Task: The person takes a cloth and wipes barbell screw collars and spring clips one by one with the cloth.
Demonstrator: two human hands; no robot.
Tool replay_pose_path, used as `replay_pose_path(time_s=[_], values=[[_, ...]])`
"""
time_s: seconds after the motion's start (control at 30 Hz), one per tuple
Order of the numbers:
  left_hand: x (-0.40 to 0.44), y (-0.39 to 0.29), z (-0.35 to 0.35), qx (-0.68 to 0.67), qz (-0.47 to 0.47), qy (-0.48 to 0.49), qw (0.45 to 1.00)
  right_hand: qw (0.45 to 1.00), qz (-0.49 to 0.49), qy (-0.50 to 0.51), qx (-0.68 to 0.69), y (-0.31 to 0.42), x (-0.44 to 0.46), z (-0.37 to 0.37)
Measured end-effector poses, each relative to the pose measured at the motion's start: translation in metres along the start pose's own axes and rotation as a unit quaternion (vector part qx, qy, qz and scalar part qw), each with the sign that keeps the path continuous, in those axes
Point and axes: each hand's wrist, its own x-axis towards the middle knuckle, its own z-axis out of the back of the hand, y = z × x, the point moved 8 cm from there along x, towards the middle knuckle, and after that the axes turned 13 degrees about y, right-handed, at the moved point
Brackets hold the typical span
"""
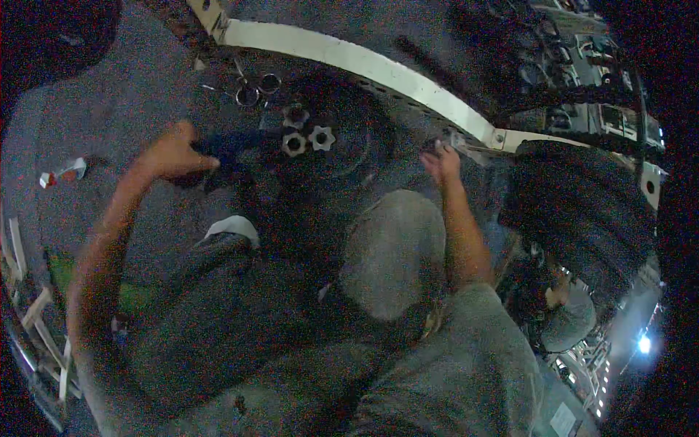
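Note:
My left hand (175,154) is closed around a dark, bluish tool (237,148) whose outline is lost in shadow, so its kind is unclear. Beside the tool's far end lie three star-shaped metal pieces with center holes, among them one on the right (321,138). They rest on a dark round object (357,156). My right hand (441,164) is raised near the right end of a curved white metal bar (357,64). Its fingers are pinched together at a small metallic bit that I cannot make out.
Two metal rings (247,95) lie left of the star pieces. A white and orange item (64,173) is on the floor at left, near pale strips (40,320). At right are a dark tire-like shape (575,204) and another person (569,317).

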Motion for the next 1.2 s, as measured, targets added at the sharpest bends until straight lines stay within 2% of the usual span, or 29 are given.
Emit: replay_pose_path(time_s=[0.03, 0.1, 0.13, 0.2, 0.23, 0.33, 0.47, 0.5, 0.53, 0.57, 0.63, 0.67, 0.7, 0.73, 0.77, 0.8, 0.87, 0.9, 1.0, 1.1, 1.2], values=[[0.010, 0.006, 0.007, -0.025, 0.012, 0.003, 1.000, 0.980, -0.031, 0.049, 0.189, 0.017, -0.020, -0.032], [0.013, -0.001, 0.022, -0.033, 0.006, 0.009, 0.999, 0.952, -0.012, 0.156, 0.262, 0.086, -0.068, -0.105], [0.018, -0.004, 0.027, -0.017, -0.041, -0.039, 0.998, 0.932, -0.001, 0.211, 0.295, 0.117, -0.086, -0.137], [0.027, -0.001, 0.034, 0.015, -0.130, -0.134, 0.982, 0.896, 0.024, 0.302, 0.324, 0.163, -0.103, -0.178], [0.020, -0.011, 0.044, 0.018, -0.132, -0.139, 0.981, 0.874, 0.036, 0.348, 0.338, 0.182, -0.111, -0.196], [-0.019, -0.060, 0.079, -0.003, -0.146, -0.172, 0.974, 0.857, 0.063, 0.403, 0.316, 0.231, -0.118, -0.235], [-0.048, -0.087, 0.110, -0.117, -0.212, -0.260, 0.935, 0.912, 0.090, 0.299, 0.264, 0.286, -0.132, -0.271], [-0.056, -0.092, 0.115, -0.142, -0.230, -0.289, 0.918, 0.940, 0.114, 0.221, 0.232, 0.300, -0.148, -0.280], [-0.062, -0.093, 0.122, -0.166, -0.249, -0.319, 0.900, 0.939, 0.129, 0.224, 0.229, 0.299, -0.147, -0.283], [-0.080, -0.116, 0.131, 0.052, -0.335, -0.433, 0.835, 0.937, 0.145, 0.227, 0.224, 0.300, -0.145, -0.285], [-0.059, -0.099, 0.135, -0.181, -0.315, -0.333, 0.870, 0.932, 0.184, 0.200, 0.241, 0.294, -0.138, -0.294], [-0.059, -0.106, 0.137, -0.294, -0.296, -0.276, 0.866, 0.928, 0.144, 0.212, 0.268, 0.279, -0.132, -0.300], [-0.049, -0.098, 0.129, -0.434, -0.278, -0.279, 0.810, 0.923, 0.104, 0.225, 0.296, 0.260, -0.125, -0.304], [-0.045, -0.101, 0.124, -0.513, -0.313, -0.243, 0.762, 0.915, 0.064, 0.237, 0.320, 0.240, -0.118, -0.305], [-0.042, -0.105, 0.120, -0.587, -0.345, -0.204, 0.703, 0.880, 0.046, 0.310, 0.358, 0.234, -0.121, -0.315], [-0.039, -0.109, 0.118, -0.655, -0.374, -0.161, 0.636, 0.863, 0.045, 0.332, 0.380, 0.234, -0.120, -0.316], [-0.036, -0.106, 0.119, -0.664, -0.399, -0.123, 0.620, 0.827, 0.041, 0.371, 0.421, 0.241, -0.125, -0.326], [-0.033, -0.103, 0.117, -0.669, -0.411, -0.106, 0.610, 0.840, 0.062, 0.369, 0.393, 0.245, -0.125, -0.327], [-0.011, -0.077, 0.118, -0.557, -0.430, -0.148, 0.695, 0.851, 0.085, 0.365, 0.368, 0.255, -0.129, -0.336], [-0.012, -0.068, 0.118, -0.386, -0.385, -0.234, 0.805, 0.856, 0.068, 0.354, 0.370, 0.248, -0.129, -0.343], [-0.021, -0.075, 0.112, -0.469, -0.421, -0.242, 0.738, 0.872, 0.060, 0.326, 0.361, 0.249, -0.137, -0.348]])
